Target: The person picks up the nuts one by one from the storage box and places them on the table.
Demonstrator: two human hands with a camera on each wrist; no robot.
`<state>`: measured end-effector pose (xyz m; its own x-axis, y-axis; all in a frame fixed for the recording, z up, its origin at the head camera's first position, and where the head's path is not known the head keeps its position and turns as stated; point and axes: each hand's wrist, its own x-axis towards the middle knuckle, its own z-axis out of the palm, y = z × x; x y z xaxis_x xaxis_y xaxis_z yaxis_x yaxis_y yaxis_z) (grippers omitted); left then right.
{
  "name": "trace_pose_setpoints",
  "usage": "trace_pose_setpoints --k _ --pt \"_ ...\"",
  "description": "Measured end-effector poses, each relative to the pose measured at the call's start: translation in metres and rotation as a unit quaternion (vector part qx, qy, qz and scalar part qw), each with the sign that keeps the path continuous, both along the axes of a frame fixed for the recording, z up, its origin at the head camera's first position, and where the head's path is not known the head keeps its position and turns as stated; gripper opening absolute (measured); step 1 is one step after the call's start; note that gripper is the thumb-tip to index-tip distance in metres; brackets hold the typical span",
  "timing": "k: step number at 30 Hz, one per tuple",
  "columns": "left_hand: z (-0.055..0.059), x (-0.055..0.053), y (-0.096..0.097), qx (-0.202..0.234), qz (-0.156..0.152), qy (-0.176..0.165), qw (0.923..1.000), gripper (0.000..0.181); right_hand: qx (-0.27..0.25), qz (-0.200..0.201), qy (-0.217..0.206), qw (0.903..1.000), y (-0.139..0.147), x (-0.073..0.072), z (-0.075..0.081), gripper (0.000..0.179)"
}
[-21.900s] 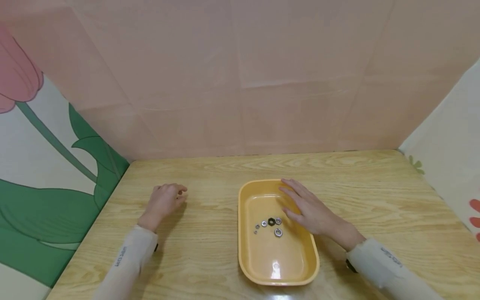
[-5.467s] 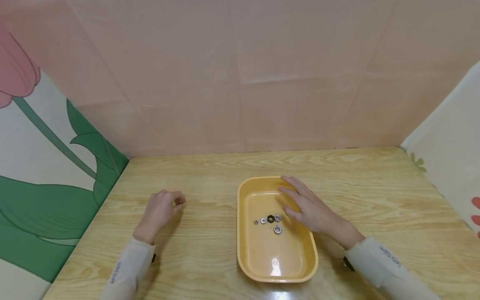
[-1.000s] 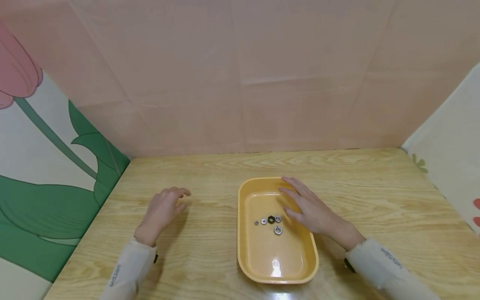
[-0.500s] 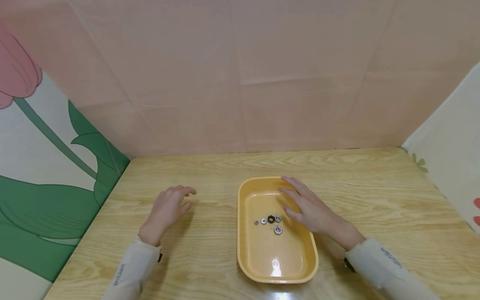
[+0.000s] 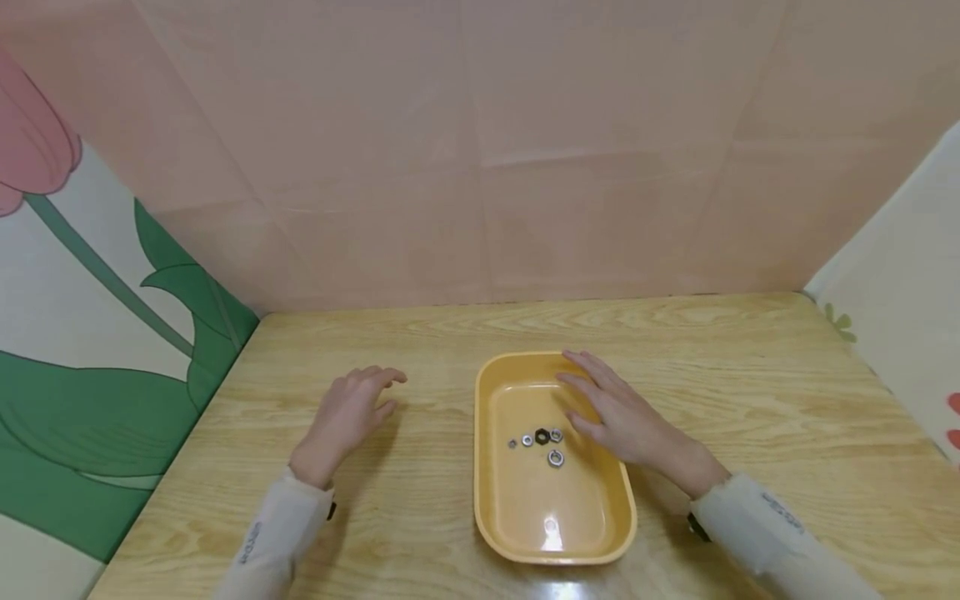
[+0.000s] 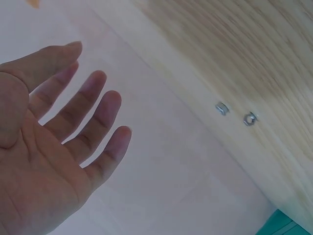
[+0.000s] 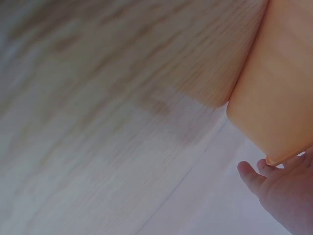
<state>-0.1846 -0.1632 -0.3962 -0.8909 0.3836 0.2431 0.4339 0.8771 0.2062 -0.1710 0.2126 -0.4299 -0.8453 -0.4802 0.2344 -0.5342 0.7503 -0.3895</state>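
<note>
The tray (image 5: 517, 504) is glossy yellow with rounded corners, left hand (image 5: 348, 421) relaxed, right hand (image 5: 624, 418) spread.

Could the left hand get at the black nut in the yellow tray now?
Likely yes: the left hand looks empty, and only the wall of the yellow tray seems to stand before the black nut.

Shows plain orange-yellow on the rectangular plastic tray (image 5: 540, 508), black on one hexagonal nut (image 5: 537, 437), silver on the small round-holed metal nuts (image 5: 556, 464), streaky light-brown grain on the wooden tabletop (image 5: 750, 375), and pink-and-green tulip print on the white sheet (image 5: 67, 300).
</note>
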Motion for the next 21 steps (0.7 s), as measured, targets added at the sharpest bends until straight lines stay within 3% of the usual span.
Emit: trace_pose_setpoints --k 8,21 --pt "0.002 0.001 0.011 0.006 -0.020 0.009 0.9997 0.037 -0.009 0.006 0.008 0.9999 0.000 -0.001 0.000 0.051" --pt "0.004 0.001 0.020 0.010 -0.028 0.004 0.9996 0.035 -0.016 0.011 0.018 0.9997 -0.001 0.000 0.001 0.049"
